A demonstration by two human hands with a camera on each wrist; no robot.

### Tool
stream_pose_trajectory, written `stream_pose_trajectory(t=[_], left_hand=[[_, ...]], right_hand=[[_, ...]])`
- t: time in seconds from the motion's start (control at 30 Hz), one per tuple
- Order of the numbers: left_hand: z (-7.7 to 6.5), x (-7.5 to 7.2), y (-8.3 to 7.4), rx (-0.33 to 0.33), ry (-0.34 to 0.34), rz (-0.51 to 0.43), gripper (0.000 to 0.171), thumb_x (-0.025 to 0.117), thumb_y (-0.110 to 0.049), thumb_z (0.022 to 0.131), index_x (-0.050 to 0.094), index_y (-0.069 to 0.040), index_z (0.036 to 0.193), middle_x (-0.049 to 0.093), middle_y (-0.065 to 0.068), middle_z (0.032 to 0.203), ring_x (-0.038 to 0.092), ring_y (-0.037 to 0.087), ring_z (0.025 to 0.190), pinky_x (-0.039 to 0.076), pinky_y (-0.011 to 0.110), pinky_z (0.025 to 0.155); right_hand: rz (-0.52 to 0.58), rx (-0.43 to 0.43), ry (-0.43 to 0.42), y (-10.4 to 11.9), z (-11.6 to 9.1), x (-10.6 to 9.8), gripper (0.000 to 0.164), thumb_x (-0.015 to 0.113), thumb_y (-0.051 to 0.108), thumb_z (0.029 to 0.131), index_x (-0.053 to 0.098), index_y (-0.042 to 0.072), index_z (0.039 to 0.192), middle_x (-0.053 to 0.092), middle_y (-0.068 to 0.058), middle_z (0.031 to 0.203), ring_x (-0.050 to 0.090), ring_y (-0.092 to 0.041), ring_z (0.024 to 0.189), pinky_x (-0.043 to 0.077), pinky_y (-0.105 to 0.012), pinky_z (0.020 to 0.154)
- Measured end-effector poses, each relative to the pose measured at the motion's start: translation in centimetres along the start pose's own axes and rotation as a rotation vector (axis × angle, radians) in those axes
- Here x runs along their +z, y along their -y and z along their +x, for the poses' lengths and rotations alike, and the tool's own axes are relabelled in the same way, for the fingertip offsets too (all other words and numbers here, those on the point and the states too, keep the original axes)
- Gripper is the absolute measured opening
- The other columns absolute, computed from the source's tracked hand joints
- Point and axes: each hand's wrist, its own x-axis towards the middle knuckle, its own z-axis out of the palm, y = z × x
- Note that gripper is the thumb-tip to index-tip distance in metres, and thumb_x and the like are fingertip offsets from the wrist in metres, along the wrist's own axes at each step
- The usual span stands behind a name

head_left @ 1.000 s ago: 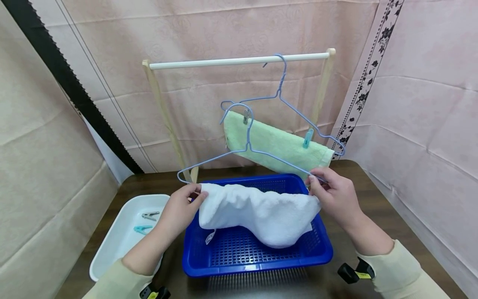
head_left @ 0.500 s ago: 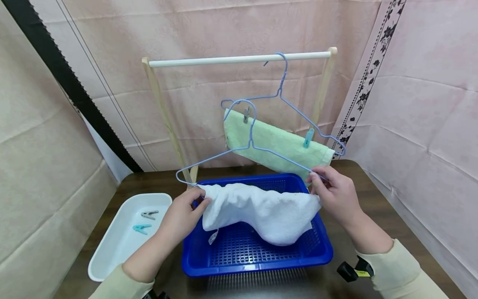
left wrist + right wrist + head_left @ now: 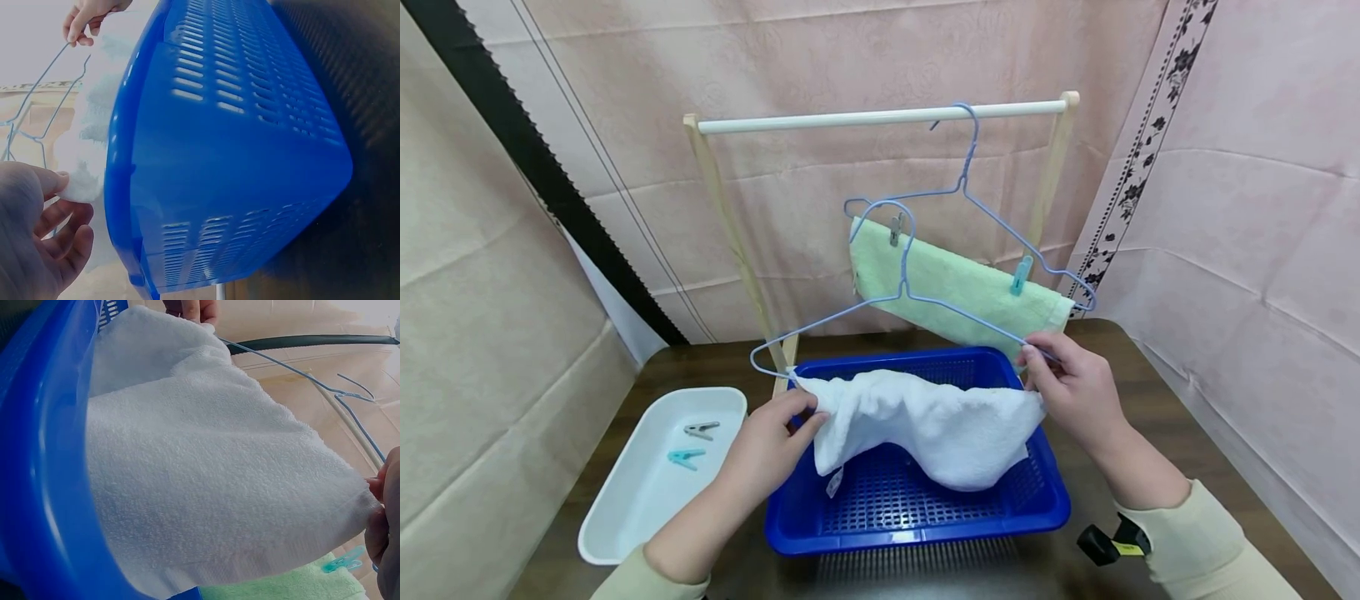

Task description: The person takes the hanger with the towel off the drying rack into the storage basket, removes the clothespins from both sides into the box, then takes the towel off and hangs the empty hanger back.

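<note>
A white terry towel (image 3: 925, 425) is draped along the lower bar of a blue wire hanger (image 3: 906, 279), over the blue basket (image 3: 917, 537). My left hand (image 3: 771, 437) pinches the towel's upper left corner between thumb and fingers; the left wrist view shows the thumb (image 3: 53, 181) on the cloth. At the other end, my right hand (image 3: 1075, 387) grips the hanger's right end together with the towel's right corner. The hanger's left end shows bare beyond the towel. Most of the lower bar is hidden by the cloth. A small tag (image 3: 835, 482) dangles below the towel's left side.
Behind stands a rack with a white rail (image 3: 850, 121). A second blue hanger (image 3: 964, 179) hangs on it, bearing a green towel (image 3: 955, 287) held by a grey clip and a teal clip (image 3: 1021, 275). A white tray (image 3: 625, 492) with two clips (image 3: 685, 458) lies left.
My left hand has shifted slightly right and down with the towel corner, uncovering more of the hanger's left end. The hanger has tipped a little. My right hand has hardly moved.
</note>
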Motion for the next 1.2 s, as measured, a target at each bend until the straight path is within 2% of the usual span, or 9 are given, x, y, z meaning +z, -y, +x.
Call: stream_pose_trajectory(t=[0.2, 0.43, 0.67, 0.9, 1.2], left_hand=[[-0.4, 0.3, -0.2, 0.037, 0.0, 0.021, 0.007, 0.074, -0.023, 0.091, 0.067, -0.024, 0.092, 0.059, -0.013, 0.084, 0.051, 0.006, 0.066, 0.047, 0.025, 0.059], [-0.6, 0.5, -0.8, 0.031, 0.037, 0.045, 0.005, 0.072, -0.028, 0.092, 0.068, -0.024, 0.093, 0.062, -0.014, 0.087, 0.051, 0.003, 0.067, 0.048, 0.025, 0.062], [-1.0, 0.6, -1.1, 0.048, 0.033, 0.048, 0.009, 0.074, -0.023, 0.091, 0.067, -0.029, 0.091, 0.061, -0.016, 0.088, 0.052, 0.002, 0.069, 0.049, 0.024, 0.063], [-1.2, 0.8, -1.5, 0.038, 0.058, 0.04, 0.007, 0.074, -0.023, 0.091, 0.069, -0.028, 0.094, 0.063, -0.017, 0.091, 0.055, 0.001, 0.075, 0.051, 0.025, 0.067], [-1.4, 0.9, -1.7, 0.057, 0.069, 0.058, 0.009, 0.074, -0.024, 0.091, 0.067, -0.031, 0.09, 0.059, -0.021, 0.087, 0.052, 0.0, 0.072, 0.05, 0.023, 0.066]], right_hand=[[-0.009, 0.006, 0.005, 0.1, 0.0, 0.0, 0.017, 0.064, -0.013, 0.087, 0.068, -0.002, 0.099, 0.069, -0.006, 0.078, 0.059, -0.01, 0.052, 0.049, -0.014, 0.053], [-0.019, -0.003, 0.009, 0.1, 0.2, 0.1, 0.017, 0.064, -0.015, 0.086, 0.067, -0.004, 0.099, 0.069, -0.011, 0.077, 0.058, -0.008, 0.053, 0.048, -0.014, 0.053], [-0.012, -0.001, 0.011, 0.1, 0.2, 0.2, 0.018, 0.065, -0.016, 0.085, 0.068, -0.005, 0.099, 0.069, -0.008, 0.078, 0.057, -0.011, 0.052, 0.046, -0.014, 0.051], [-0.014, 0.003, 0.015, 0.3, 0.1, 0.2, 0.018, 0.065, -0.016, 0.086, 0.068, -0.003, 0.098, 0.069, -0.008, 0.078, 0.057, -0.013, 0.052, 0.046, -0.014, 0.05], [-0.012, 0.012, 0.027, 0.4, 0.0, 0.2, 0.019, 0.063, -0.016, 0.087, 0.067, -0.001, 0.099, 0.068, -0.009, 0.078, 0.057, -0.015, 0.052, 0.046, -0.015, 0.049]])
